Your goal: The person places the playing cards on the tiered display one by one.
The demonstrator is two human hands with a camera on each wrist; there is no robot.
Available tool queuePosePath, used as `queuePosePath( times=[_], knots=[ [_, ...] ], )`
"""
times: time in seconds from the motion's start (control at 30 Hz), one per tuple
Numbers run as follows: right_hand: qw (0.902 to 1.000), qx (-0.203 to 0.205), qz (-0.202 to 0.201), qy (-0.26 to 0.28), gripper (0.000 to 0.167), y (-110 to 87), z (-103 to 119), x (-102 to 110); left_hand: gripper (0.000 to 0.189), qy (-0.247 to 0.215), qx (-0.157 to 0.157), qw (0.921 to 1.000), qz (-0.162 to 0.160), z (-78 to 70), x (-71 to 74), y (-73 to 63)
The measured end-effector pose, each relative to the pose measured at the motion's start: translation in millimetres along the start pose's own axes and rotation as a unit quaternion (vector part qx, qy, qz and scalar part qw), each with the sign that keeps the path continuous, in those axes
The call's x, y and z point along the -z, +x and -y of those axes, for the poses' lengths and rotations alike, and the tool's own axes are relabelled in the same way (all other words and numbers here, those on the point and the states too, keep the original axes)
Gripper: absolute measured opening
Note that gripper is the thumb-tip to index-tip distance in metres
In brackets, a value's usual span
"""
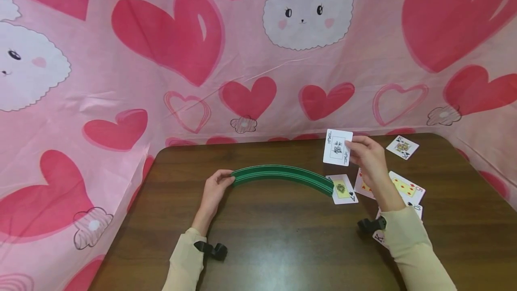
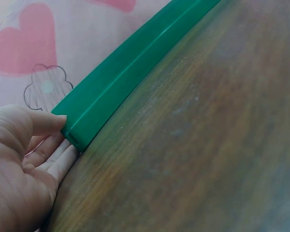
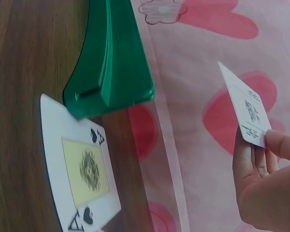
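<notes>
A curved green playing-card holder (image 1: 282, 172) rests on the wooden table, arching away from the person. At its left end my left hand (image 1: 215, 190) pinches it between thumb and fingers, which the left wrist view shows closely on the green end (image 2: 77, 130). My right hand (image 1: 369, 158) holds up a joker card (image 1: 337, 147) by its right edge, above the table and apart from the holder. In the right wrist view the joker (image 3: 246, 106) sits between thumb and fingers. An ace of spades (image 1: 345, 190) lies face up against the holder's right end.
A king card (image 1: 402, 147) lies at the back right. Several other face-up cards, including a six of diamonds (image 1: 408, 188), lie partly hidden under my right wrist and forearm. A pink heart-patterned cloth (image 1: 242, 66) hangs behind the table (image 1: 274, 237).
</notes>
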State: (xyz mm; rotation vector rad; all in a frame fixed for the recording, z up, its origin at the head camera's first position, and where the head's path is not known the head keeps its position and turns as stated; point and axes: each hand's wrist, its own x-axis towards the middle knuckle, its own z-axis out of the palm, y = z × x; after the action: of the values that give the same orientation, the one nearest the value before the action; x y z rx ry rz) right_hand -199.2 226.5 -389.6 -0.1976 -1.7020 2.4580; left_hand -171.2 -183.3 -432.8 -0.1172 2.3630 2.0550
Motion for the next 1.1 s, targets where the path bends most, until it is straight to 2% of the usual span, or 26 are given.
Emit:
queuePosePath(
  times=[0.2,0.33,0.43,0.53,0.67,0.83,0.93,1.1],
  knots=[
    [0.9996,0.021,-0.019,0.005,0.014,0.9,-6.5,-13.4,0.024,0.005,-0.001,1.0000,0.003,0.5,0.2,0.0],
    [0.9973,0.057,-0.036,-0.027,0.013,1.0,-10.3,-25.6,0.025,0.002,-0.002,1.0000,-0.002,16.4,0.8,10.2],
    [0.9962,0.066,-0.040,-0.040,0.010,0.7,-12.4,-33.5,0.025,0.003,-0.003,1.0000,-0.007,30.1,0.9,18.2],
    [0.9965,0.059,-0.027,-0.053,0.017,-0.8,-13.8,-38.5,0.025,0.005,-0.009,0.9999,-0.012,34.6,-0.6,19.2],
    [0.9949,0.048,0.009,-0.089,0.029,-2.8,-15.2,-41.3,0.026,0.005,-0.016,0.9998,-0.013,35.6,-2.4,17.7],
    [0.9934,0.050,0.027,-0.100,0.020,-4.2,-16.1,-42.7,0.025,0.009,-0.018,0.9997,-0.016,35.1,-2.9,16.2],
    [0.9931,0.051,0.031,-0.101,0.024,-5.0,-16.1,-42.8,0.026,0.010,-0.019,0.9996,-0.016,35.6,-2.2,14.8],
    [0.9925,0.033,0.047,-0.108,0.044,-6.2,-15.0,-43.3,0.025,0.011,-0.017,0.9998,-0.009,13.0,-1.0,-0.1]
  ],
)
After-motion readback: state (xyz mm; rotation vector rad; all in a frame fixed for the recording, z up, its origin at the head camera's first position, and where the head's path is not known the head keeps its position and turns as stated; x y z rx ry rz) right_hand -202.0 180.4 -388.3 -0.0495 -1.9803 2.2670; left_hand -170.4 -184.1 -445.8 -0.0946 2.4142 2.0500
